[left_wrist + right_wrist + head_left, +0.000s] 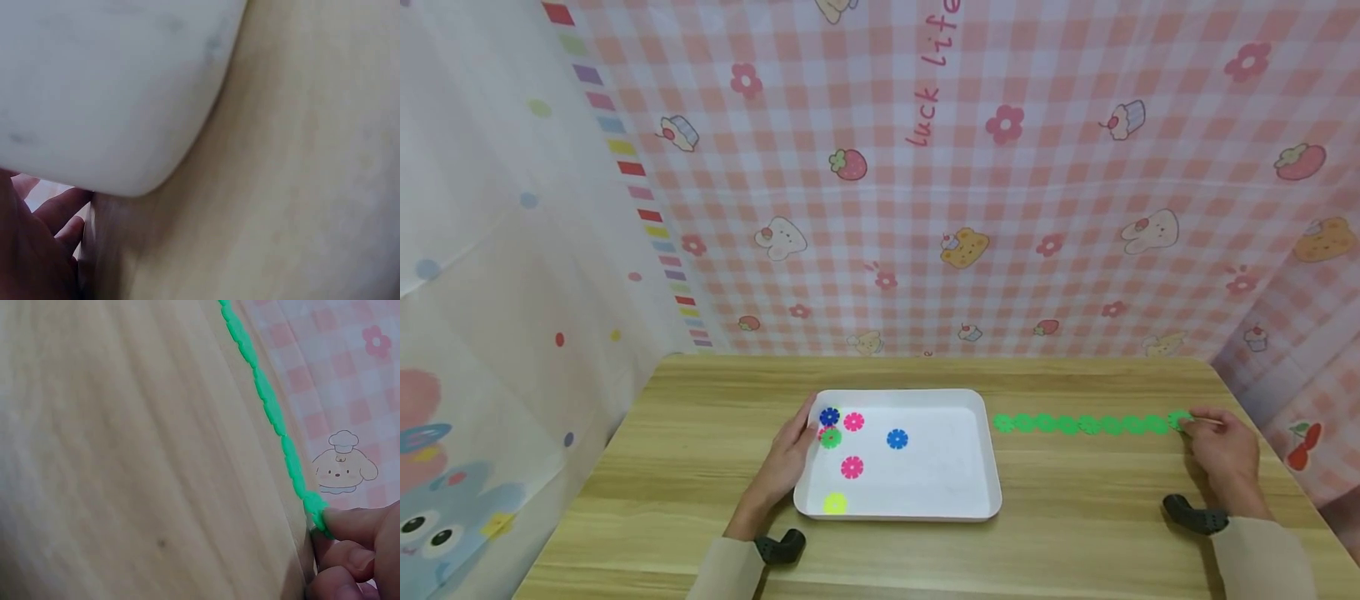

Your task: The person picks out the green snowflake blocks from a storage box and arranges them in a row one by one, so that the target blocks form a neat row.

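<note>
My left hand (786,458) grips the left rim of a white tray (932,475); in the left wrist view its fingers (62,209) lie at the tray's edge. Inside the tray are several notched plastic discs: a dark blue disc (829,417), a green disc (831,438), a pink disc (852,467), a blue disc (897,439) and a yellow disc (835,503) among them. To the tray's right, a row of linked green discs (1067,425) stretches along the table. At its right end my right hand (1228,450) pinches the last green disc (317,509) between thumb and finger.
The wooden table (1075,550) ends at the back against a pink checked cloth (910,208). A pale dotted cloth (490,233) hangs on the left. Each wrist wears a black camera mount, such as the right one (1195,517).
</note>
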The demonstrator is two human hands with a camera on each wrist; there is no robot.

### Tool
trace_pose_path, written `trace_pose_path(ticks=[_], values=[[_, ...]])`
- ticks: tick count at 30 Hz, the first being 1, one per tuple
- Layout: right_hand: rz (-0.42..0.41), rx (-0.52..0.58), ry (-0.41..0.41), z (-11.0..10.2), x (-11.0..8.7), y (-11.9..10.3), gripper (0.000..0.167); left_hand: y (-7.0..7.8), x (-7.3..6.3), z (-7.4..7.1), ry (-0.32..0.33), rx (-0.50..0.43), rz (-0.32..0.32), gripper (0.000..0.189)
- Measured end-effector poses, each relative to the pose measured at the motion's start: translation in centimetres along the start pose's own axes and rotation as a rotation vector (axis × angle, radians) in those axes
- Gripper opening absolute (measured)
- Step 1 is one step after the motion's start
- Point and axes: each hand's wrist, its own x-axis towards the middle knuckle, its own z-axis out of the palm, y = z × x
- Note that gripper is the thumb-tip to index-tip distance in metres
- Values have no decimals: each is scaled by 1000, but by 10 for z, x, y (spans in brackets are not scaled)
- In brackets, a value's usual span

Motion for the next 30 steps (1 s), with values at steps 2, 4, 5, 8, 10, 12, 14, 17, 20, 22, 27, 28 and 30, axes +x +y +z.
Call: trace_pose_path(ticks=[2,4,5,8,10,12,14,17,20,22,27,28,30], values=[[-3,-6,11,2,0,0,20,0,0,0,0,1,3,53],[-6,-1,21,3,0,0,21,0,0,0,-1,-1,4,53],[-6,1,26,3,0,0,21,1,0,-1,-3,-3,-1,53],[-7,10,34,4,0,0,24,0,-1,-1,-5,-2,-6,53],[-6,4,37,4,-1,0,27,0,-1,-1,-5,-1,-12,53],[-4,-5,40,4,-1,-1,29,0,0,-1,-3,2,-16,53],[-3,-16,42,4,-1,-1,31,-1,0,0,-3,4,-20,53],[-2,-31,48,3,-2,-1,32,-1,0,0,-2,10,-20,53],[-3,-57,54,3,-2,-2,33,-2,0,0,-4,9,-18,53],[-2,-71,56,4,-3,-2,34,-2,1,0,-5,8,-16,53],[-6,-78,61,4,-2,-2,35,-1,0,1,-2,8,-16,53],[-8,-74,62,5,-2,-2,35,-1,0,1,-1,7,-17,53],[-13,-66,64,5,-3,-1,35,-1,0,1,0,8,-19,53]])
